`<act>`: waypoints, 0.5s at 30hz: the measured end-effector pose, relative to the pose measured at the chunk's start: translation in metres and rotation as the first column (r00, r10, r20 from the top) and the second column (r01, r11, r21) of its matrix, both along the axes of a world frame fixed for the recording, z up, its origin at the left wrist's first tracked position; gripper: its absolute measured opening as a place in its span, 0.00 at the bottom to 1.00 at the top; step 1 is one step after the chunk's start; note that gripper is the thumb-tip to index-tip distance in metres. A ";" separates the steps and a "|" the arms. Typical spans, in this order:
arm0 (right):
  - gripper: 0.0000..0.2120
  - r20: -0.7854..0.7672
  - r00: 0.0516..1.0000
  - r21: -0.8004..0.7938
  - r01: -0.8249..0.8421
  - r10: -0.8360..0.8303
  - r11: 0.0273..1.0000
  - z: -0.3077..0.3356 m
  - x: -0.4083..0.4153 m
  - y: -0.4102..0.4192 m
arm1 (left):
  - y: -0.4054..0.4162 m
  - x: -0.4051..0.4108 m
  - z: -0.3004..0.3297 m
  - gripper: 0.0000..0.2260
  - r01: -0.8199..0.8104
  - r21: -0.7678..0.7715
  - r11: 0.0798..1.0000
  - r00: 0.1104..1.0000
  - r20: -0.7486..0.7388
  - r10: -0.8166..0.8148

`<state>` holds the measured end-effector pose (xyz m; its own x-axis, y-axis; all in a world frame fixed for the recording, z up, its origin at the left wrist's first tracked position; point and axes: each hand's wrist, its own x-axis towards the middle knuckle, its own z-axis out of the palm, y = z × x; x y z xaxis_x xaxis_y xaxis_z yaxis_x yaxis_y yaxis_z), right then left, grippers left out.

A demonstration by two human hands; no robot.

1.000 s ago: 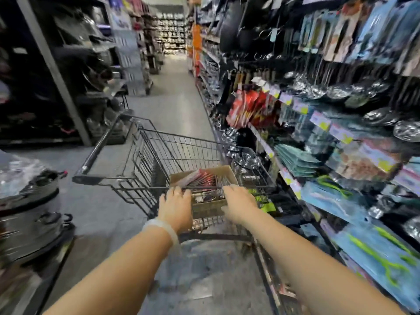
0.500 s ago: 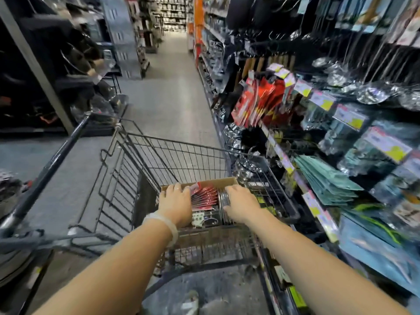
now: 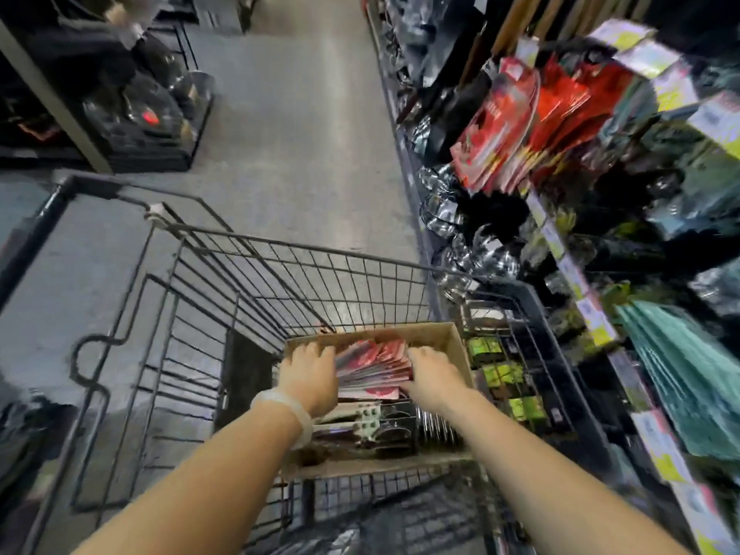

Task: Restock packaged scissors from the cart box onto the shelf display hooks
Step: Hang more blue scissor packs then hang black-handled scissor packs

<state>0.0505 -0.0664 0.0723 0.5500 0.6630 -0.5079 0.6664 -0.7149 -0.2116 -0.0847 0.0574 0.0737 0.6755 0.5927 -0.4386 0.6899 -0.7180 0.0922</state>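
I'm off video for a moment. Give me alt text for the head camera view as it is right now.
Both hands reach into a cardboard box in a wire cart, the left hand and right hand flanking a stack of red packaged scissors. A shelf of hanging red packages runs along the right; grey aisle floor lies ahead.

Red packs (image 3: 374, 364) (brown box (image 3: 448, 338)).

The box (image 3: 454, 346) sits in the cart (image 3: 248, 282) before me, packaged scissors (image 3: 374, 366) inside it. My left hand (image 3: 310, 374) and right hand (image 3: 434, 378) flank them. The shelf (image 3: 580, 274) stands to my right.
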 end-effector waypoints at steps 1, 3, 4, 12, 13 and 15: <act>0.26 -0.027 1.000 -0.020 -0.001 0.000 1.000 -0.011 0.003 0.002 | 0.002 0.003 -0.009 0.23 0.000 -0.019 1.000 1.000 -0.014 0.000; 0.29 -0.072 0.997 -0.073 -0.018 0.012 0.997 -0.032 0.006 0.005 | 0.003 0.007 -0.027 0.24 -0.019 -0.077 0.997 0.999 -0.037 0.016; 0.28 -0.090 0.995 -0.097 -0.039 0.030 0.995 -0.043 0.007 0.006 | 0.004 0.008 -0.036 0.24 -0.042 -0.108 0.993 0.998 -0.048 0.037; 0.21 -0.260 0.943 -0.232 -0.268 0.206 0.935 -0.141 -0.006 0.016 | -0.006 -0.013 -0.109 0.26 -0.246 -0.315 0.917 0.964 -0.177 0.198; 0.22 -0.276 0.934 -0.248 -0.298 0.228 0.922 -0.153 -0.008 0.018 | -0.008 -0.017 -0.117 0.25 -0.265 -0.328 0.907 0.958 -0.194 0.210; 0.24 -0.305 0.918 -0.271 -0.338 0.253 0.901 -0.174 -0.012 0.019 | -0.011 -0.025 -0.128 0.24 -0.314 -0.352 0.882 0.946 -0.199 0.257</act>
